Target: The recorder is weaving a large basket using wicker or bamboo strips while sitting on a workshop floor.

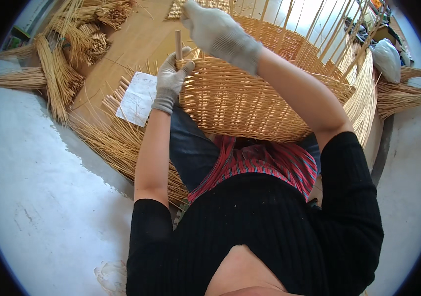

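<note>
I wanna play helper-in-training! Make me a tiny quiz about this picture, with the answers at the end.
1. True or false: the right hand is lower in the picture than the left hand.

2. Which thing is right beside the left hand, at the edge of the woven basket?
A) the plastic bag
B) the thick upright stick
C) the red striped cloth

3. Fill in the blank: both hands are wearing ____.

Key: 1. False, it is higher. 2. B. 3. Gloves.
</note>
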A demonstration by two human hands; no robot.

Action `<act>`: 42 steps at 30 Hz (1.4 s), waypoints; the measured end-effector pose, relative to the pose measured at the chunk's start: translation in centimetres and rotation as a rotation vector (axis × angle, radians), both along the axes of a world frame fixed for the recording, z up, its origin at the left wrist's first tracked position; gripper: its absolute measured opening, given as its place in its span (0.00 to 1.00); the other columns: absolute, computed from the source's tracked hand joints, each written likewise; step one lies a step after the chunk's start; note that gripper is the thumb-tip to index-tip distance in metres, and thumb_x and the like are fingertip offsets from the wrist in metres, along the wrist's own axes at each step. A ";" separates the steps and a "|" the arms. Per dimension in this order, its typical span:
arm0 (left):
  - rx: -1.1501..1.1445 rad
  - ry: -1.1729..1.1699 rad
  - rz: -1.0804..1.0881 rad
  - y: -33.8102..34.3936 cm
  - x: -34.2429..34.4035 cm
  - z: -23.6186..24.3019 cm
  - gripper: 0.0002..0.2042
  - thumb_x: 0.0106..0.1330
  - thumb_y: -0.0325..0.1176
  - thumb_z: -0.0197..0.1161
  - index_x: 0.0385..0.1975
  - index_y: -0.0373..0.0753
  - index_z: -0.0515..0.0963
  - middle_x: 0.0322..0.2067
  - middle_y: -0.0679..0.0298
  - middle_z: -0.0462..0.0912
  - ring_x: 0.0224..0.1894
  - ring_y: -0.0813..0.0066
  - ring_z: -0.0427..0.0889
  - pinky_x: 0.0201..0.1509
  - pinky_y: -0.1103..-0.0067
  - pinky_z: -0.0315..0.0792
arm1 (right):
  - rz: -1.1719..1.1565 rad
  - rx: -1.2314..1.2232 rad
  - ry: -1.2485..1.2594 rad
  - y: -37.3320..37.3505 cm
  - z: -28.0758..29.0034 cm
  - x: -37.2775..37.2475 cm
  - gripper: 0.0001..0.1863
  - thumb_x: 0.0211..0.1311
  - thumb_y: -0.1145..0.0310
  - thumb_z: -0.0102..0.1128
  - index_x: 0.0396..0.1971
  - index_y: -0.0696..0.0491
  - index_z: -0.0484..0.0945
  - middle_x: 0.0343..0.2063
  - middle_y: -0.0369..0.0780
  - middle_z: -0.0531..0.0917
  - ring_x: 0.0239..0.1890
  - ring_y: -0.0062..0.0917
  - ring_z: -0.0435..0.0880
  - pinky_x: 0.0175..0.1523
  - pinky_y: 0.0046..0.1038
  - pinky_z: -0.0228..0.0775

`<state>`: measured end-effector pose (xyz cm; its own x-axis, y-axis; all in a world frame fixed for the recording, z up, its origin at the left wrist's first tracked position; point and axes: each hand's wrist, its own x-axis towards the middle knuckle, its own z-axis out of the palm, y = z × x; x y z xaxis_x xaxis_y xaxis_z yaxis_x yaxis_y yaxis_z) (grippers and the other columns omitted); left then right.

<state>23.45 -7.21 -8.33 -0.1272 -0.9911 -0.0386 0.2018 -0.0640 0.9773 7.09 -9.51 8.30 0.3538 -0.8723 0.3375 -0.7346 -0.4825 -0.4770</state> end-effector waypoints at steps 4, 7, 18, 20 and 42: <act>-0.016 -0.083 -0.115 -0.7 1.2 -0.6 0.18 0.63 0.29 0.71 0.52 0.34 0.77 0.43 0.65 0.84 0.43 0.79 0.82 0.50 0.81 0.78 | -0.014 0.168 -0.394 6.3 -3.0 -5.7 0.07 0.72 0.68 0.52 0.42 0.56 0.72 0.34 0.45 0.86 0.42 0.37 0.88 0.45 0.33 0.80; 0.069 -0.048 -0.204 -1.1 1.7 -0.7 0.17 0.65 0.35 0.71 0.50 0.35 0.78 0.42 0.64 0.85 0.44 0.79 0.82 0.50 0.81 0.78 | -0.103 0.362 -0.944 10.4 -7.6 -7.2 0.05 0.76 0.70 0.48 0.42 0.54 0.73 0.39 0.42 0.85 0.46 0.31 0.86 0.50 0.30 0.81; 0.030 -0.594 -0.201 -0.5 -2.7 7.7 0.17 0.74 0.48 0.56 0.51 0.41 0.75 0.32 0.60 0.85 0.22 0.73 0.84 0.25 0.76 0.76 | -0.306 0.376 -1.287 12.2 -12.6 -13.4 0.09 0.70 0.70 0.60 0.46 0.54 0.80 0.36 0.38 0.86 0.35 0.20 0.83 0.41 0.24 0.78; 0.142 -0.497 -0.372 -1.3 -3.9 7.1 0.14 0.74 0.45 0.58 0.46 0.41 0.76 0.34 0.64 0.83 0.22 0.72 0.85 0.22 0.78 0.75 | -0.606 0.360 -1.176 11.5 -10.5 -12.3 0.08 0.70 0.69 0.61 0.44 0.56 0.80 0.35 0.38 0.86 0.34 0.21 0.84 0.36 0.23 0.76; 0.114 -0.219 0.143 0.9 -8.3 7.6 0.18 0.69 0.40 0.66 0.49 0.34 0.73 0.32 0.62 0.84 0.17 0.79 0.80 0.18 0.82 0.71 | -0.190 0.275 -1.134 12.8 -6.7 -11.9 0.11 0.76 0.62 0.51 0.44 0.55 0.74 0.35 0.39 0.84 0.44 0.28 0.86 0.29 0.24 0.79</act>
